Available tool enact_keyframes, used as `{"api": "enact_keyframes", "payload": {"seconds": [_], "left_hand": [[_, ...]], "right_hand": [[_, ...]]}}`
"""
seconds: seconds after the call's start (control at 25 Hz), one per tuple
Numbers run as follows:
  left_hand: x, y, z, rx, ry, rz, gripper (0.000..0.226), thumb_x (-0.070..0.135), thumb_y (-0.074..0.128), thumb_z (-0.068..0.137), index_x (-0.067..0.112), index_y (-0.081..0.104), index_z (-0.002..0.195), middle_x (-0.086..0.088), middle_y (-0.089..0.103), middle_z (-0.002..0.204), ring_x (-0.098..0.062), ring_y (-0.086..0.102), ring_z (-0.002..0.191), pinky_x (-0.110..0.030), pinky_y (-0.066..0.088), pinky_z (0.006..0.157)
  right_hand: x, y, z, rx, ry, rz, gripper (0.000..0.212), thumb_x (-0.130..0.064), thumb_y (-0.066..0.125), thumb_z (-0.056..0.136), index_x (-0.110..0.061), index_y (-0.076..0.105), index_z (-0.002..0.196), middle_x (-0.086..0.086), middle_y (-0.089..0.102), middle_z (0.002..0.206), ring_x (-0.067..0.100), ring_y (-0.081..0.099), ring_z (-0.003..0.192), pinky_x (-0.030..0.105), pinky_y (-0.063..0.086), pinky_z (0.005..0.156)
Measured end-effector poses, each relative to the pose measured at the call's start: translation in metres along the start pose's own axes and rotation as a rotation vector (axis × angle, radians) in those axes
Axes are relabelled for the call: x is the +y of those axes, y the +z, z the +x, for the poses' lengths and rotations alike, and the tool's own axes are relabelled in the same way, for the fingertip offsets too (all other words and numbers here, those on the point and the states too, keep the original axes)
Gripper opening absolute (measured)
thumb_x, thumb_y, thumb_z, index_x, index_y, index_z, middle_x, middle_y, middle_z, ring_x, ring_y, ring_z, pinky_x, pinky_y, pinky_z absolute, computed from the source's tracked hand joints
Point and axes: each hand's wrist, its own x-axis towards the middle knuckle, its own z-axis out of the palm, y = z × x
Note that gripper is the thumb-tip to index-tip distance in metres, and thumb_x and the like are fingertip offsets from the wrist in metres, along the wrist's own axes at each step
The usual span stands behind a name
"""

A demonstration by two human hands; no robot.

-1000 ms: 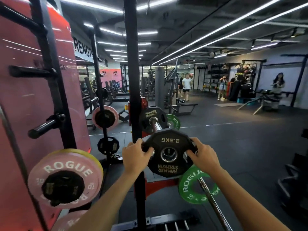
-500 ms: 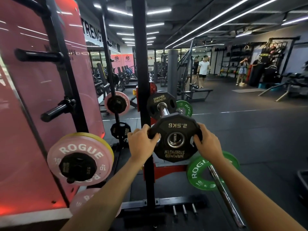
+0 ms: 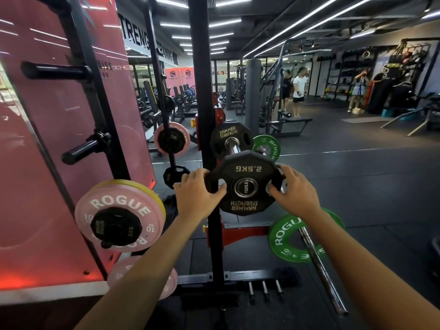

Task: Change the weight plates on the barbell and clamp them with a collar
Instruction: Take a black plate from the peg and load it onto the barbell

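Both hands pinch the 2.5 kg plate [image 3: 245, 182] by its rim, left hand [image 3: 195, 195] at nine o'clock, right hand [image 3: 291, 192] at three, fingers curled over the edge. The plate sits on the end of the barbell sleeve [image 3: 232, 145], whose long axis runs away toward twelve to a second black plate [image 3: 229, 139]. Either way, the plate must travel along that axis. No collar shows.
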Motion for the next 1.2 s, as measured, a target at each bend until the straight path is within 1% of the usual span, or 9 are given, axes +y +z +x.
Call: {"api": "enact_keyframes", "payload": {"seconds": [0.12,0.24,0.32,0.48,0.72,0.88,1.04,1.2], "left_hand": [[0.004,-0.001,-0.003,0.075,0.055,0.049,0.067,0.07,0.062,0.078,0.022,0.057,0.124,0.0,0.061,0.117,-0.024,0.053,0.111,-0.043,0.04,0.093],[0.011,0.002,-0.002,0.128,0.113,0.056,0.067,0.066,0.065,0.08,0.023,0.055,0.131,-0.001,0.061,0.121,-0.025,0.054,0.114,-0.047,0.042,0.093],[0.015,0.006,0.0,0.144,0.12,0.061,0.066,0.065,0.066,0.08,0.024,0.055,0.131,-0.001,0.062,0.119,-0.026,0.055,0.112,-0.047,0.042,0.092],[0.012,0.012,0.004,0.157,0.128,0.076,0.068,0.073,0.059,0.079,0.025,0.059,0.127,0.0,0.063,0.115,-0.024,0.056,0.107,-0.042,0.041,0.09],[0.008,0.029,0.027,0.142,0.099,0.124,0.066,0.073,0.059,0.08,0.027,0.058,0.128,0.001,0.063,0.113,-0.023,0.056,0.107,-0.043,0.042,0.089],[0.0,0.053,0.051,0.15,0.064,0.125,0.068,0.075,0.054,0.08,0.025,0.059,0.126,-0.001,0.064,0.11,-0.026,0.058,0.103,-0.045,0.044,0.086],[-0.016,0.086,0.085,0.143,0.036,0.111,0.071,0.078,0.049,0.081,0.024,0.058,0.126,-0.002,0.064,0.11,-0.025,0.058,0.104,-0.045,0.043,0.088],[-0.033,0.121,0.126,0.167,0.013,0.079,0.07,0.079,0.051,0.08,0.022,0.059,0.121,-0.001,0.063,0.108,-0.025,0.057,0.103,-0.045,0.042,0.087]], "right_hand": [[0.002,-0.004,-0.003,0.04,-0.026,-0.042,0.065,-0.062,0.056,0.082,-0.028,0.039,0.135,0.005,0.061,0.115,0.025,0.057,0.106,0.035,0.049,0.071],[0.002,-0.009,-0.004,0.065,-0.064,-0.077,0.067,-0.061,0.059,0.083,-0.029,0.036,0.138,0.006,0.06,0.118,0.025,0.057,0.108,0.037,0.053,0.068],[-0.001,-0.009,-0.002,0.064,-0.096,-0.087,0.067,-0.061,0.058,0.083,-0.028,0.037,0.138,0.006,0.061,0.116,0.024,0.057,0.108,0.037,0.054,0.066],[0.0,-0.002,0.007,0.022,-0.118,-0.138,0.071,-0.061,0.056,0.083,-0.023,0.039,0.14,0.008,0.059,0.114,0.026,0.054,0.108,0.039,0.055,0.06],[0.011,0.019,0.028,-0.002,-0.052,-0.082,0.069,-0.062,0.055,0.084,-0.026,0.038,0.141,0.009,0.057,0.115,0.028,0.052,0.11,0.041,0.056,0.065],[0.021,0.04,0.054,-0.017,-0.042,-0.078,0.069,-0.06,0.057,0.085,-0.026,0.037,0.142,0.009,0.056,0.114,0.028,0.053,0.108,0.038,0.052,0.065],[0.035,0.067,0.088,-0.016,-0.035,-0.091,0.068,-0.063,0.055,0.085,-0.028,0.036,0.14,0.007,0.057,0.112,0.026,0.056,0.105,0.038,0.052,0.066],[0.05,0.101,0.132,-0.03,-0.026,-0.095,0.066,-0.064,0.052,0.086,-0.028,0.037,0.139,0.005,0.057,0.111,0.024,0.056,0.104,0.037,0.052,0.067]]}}
